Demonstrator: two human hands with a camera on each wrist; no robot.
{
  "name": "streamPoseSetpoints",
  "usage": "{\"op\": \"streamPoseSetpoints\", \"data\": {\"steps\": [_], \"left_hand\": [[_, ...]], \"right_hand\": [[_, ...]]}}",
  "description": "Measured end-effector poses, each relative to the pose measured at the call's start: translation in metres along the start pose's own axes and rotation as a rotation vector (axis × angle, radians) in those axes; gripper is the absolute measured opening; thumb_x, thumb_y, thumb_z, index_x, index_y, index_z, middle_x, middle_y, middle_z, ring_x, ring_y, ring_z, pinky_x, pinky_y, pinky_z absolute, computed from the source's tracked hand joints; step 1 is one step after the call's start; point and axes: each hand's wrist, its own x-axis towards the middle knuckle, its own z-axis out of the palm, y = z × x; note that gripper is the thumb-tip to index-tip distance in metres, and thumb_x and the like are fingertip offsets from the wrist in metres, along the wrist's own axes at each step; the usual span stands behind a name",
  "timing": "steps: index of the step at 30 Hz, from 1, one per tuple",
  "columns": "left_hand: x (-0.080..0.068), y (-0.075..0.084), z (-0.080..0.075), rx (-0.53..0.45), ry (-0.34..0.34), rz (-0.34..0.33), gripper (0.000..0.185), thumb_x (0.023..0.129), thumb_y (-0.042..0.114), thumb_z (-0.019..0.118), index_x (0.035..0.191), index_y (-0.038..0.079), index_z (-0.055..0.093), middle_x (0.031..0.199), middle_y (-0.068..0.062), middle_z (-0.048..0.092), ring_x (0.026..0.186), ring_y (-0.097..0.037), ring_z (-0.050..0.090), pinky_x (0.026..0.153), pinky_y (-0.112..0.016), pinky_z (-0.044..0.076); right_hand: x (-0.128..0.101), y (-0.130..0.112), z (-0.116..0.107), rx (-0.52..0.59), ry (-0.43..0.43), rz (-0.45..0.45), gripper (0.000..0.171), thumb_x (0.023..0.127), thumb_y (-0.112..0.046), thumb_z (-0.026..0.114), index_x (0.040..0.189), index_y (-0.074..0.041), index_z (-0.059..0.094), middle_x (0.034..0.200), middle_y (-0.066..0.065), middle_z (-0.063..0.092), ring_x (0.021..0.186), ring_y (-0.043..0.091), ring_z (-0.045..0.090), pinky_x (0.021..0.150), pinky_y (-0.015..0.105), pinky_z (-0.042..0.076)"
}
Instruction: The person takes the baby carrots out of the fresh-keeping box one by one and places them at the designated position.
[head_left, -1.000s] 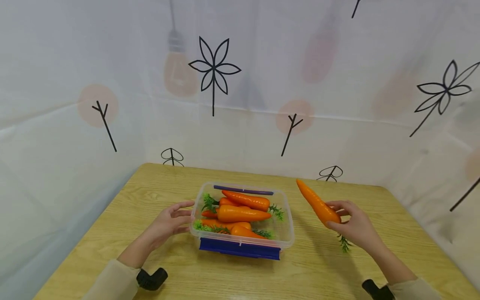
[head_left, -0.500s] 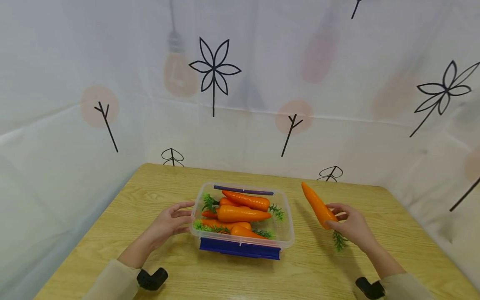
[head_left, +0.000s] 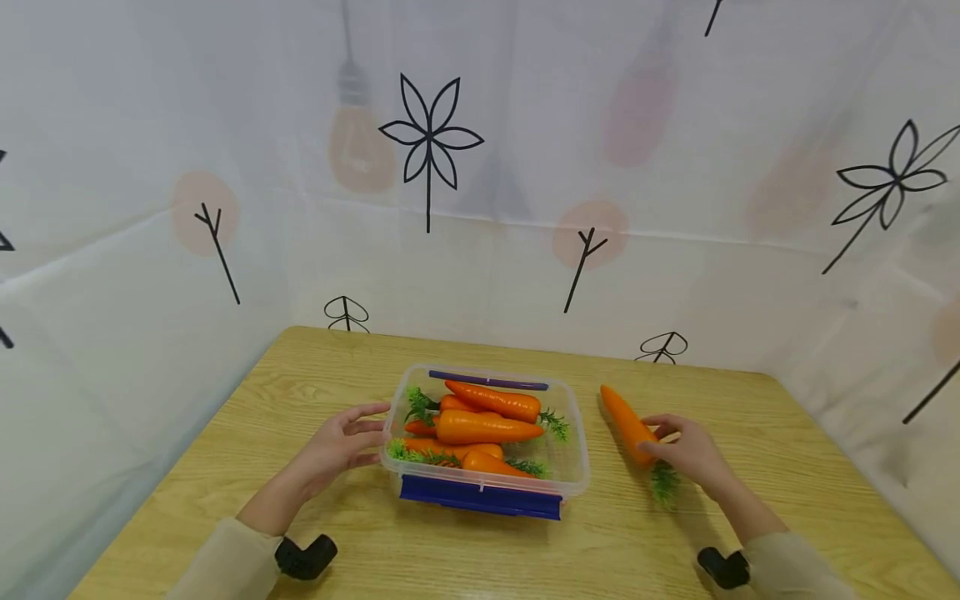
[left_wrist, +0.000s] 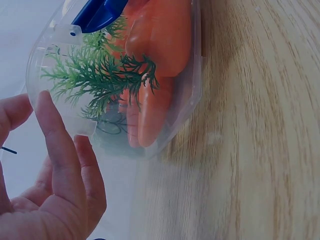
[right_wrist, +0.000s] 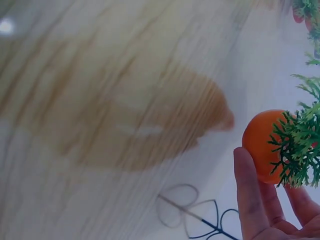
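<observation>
A clear plastic food container (head_left: 579, 454) with blue latch flaps stands on the table, lid off, holding several orange carrots (head_left: 487, 427) with green tops. At its left wall is my left hand (head_left: 341, 450), fingers loosely extended; in the left wrist view, fingertips (left_wrist: 46, 100) touch the container's rim. To the container's right, my right hand (head_left: 693, 454) pinches another carrot (head_left: 624, 417) near its thick end, low over the table. Its tip points away and to the left. The right wrist view shows the carrot's leafy top (right_wrist: 302, 150) beside the fingers. Whether it touches the wood cannot be told.
The wooden table (head_left: 315, 358) has its back edge against a white printed cloth (head_left: 495, 275), which also hangs at both sides. A black wrist mount (head_left: 306, 557) sits at the left sleeve, another black mount (head_left: 723, 568) at the right.
My right hand has lowered the carrot toward the table and moved slightly left. More of its green top shows. My left hand and the container have stayed in place.
</observation>
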Motion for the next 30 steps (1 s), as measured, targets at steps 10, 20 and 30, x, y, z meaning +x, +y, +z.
{"op": "streamPoseSetpoints", "data": {"steps": [10,20,30], "left_hand": [[0.001,-0.001,0.0,-0.005,0.0,-0.003,0.065,0.088,0.017,0.066,0.141,0.0,0.033,0.132,-0.028,0.04,0.1,-0.021,0.057,0.08,-0.032,0.051],[0.003,-0.004,0.0,0.001,0.019,-0.012,0.065,0.086,0.017,0.067,0.14,0.001,0.035,0.131,-0.027,0.042,0.101,-0.022,0.057,0.081,-0.034,0.051],[0.002,-0.003,0.0,-0.013,0.018,-0.008,0.064,0.087,0.016,0.066,0.14,0.001,0.034,0.132,-0.027,0.041,0.1,-0.022,0.057,0.08,-0.033,0.051]], "right_hand": [[0.003,-0.002,0.004,0.023,-0.064,0.075,0.06,0.082,-0.034,0.071,0.123,0.006,0.052,0.105,0.021,0.054,0.083,0.026,0.055,0.066,0.035,0.051],[0.005,-0.004,0.01,0.13,-0.081,0.073,0.062,0.083,-0.032,0.07,0.126,0.008,0.048,0.105,0.021,0.053,0.077,0.022,0.058,0.068,0.036,0.053],[0.006,-0.01,-0.002,0.165,-0.084,0.01,0.061,0.084,-0.028,0.07,0.128,0.007,0.047,0.103,0.018,0.053,0.076,0.024,0.061,0.07,0.036,0.053]]}}
